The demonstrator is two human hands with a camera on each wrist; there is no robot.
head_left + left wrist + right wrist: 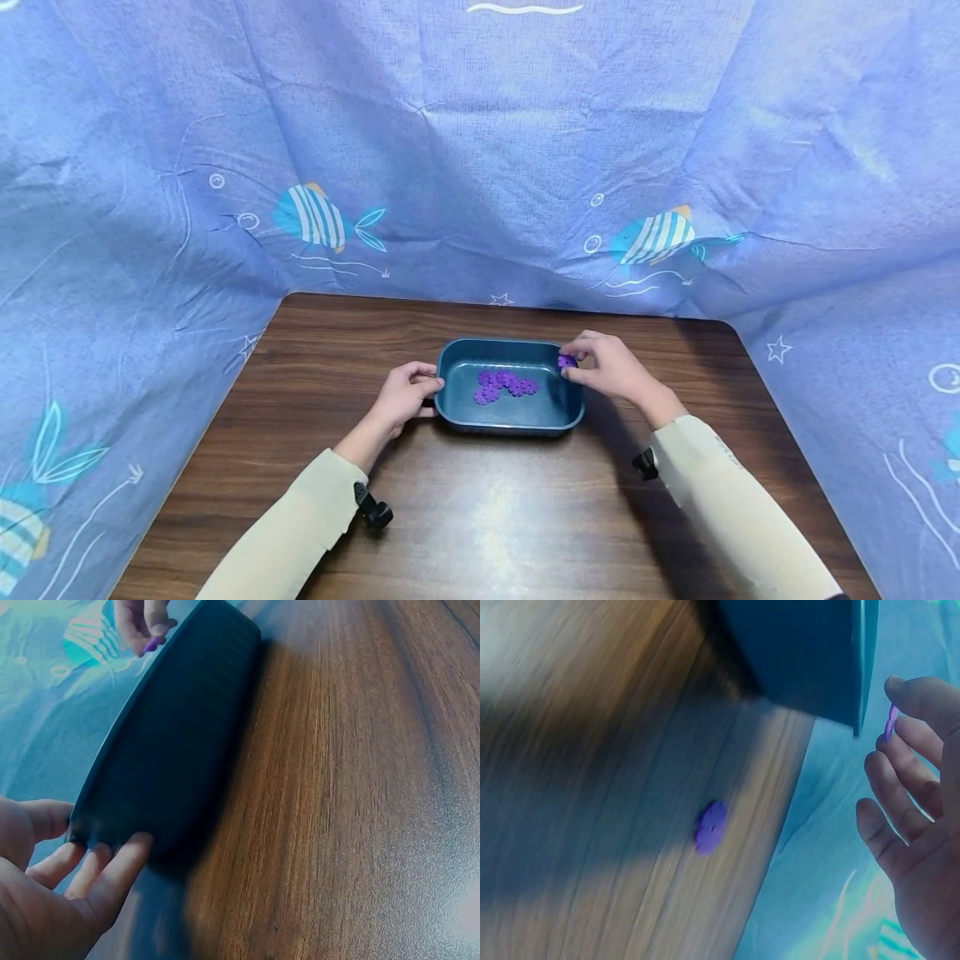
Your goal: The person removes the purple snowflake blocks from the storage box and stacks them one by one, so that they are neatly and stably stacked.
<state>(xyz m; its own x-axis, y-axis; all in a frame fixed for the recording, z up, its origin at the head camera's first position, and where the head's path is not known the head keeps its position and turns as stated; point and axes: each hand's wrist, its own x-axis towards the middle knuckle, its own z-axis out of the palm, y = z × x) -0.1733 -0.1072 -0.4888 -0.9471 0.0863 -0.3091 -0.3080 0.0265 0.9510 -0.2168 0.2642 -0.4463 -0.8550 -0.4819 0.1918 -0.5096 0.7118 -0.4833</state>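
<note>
A dark teal rectangular dish [553, 407] sits on the table, with several purple flower-shaped discs [489, 392] clustered on its floor. My left hand [403, 398] grips the dish's left end, thumb at the rim and fingers against the outer wall, as the left wrist view also shows. At the opposite end, my right hand [613, 367] pinches one more purple disc [567, 361] between thumb and fingers, over the right rim. The right wrist view shows that disc edge-on at the fingertips, beside the dish wall.
Another purple disc [711, 826] lies on the wooden table [360, 333], outside the dish on the right. Behind the table and along its sides hangs a blue fish-patterned cloth [487, 167]. Both wrists carry a small black device [372, 508].
</note>
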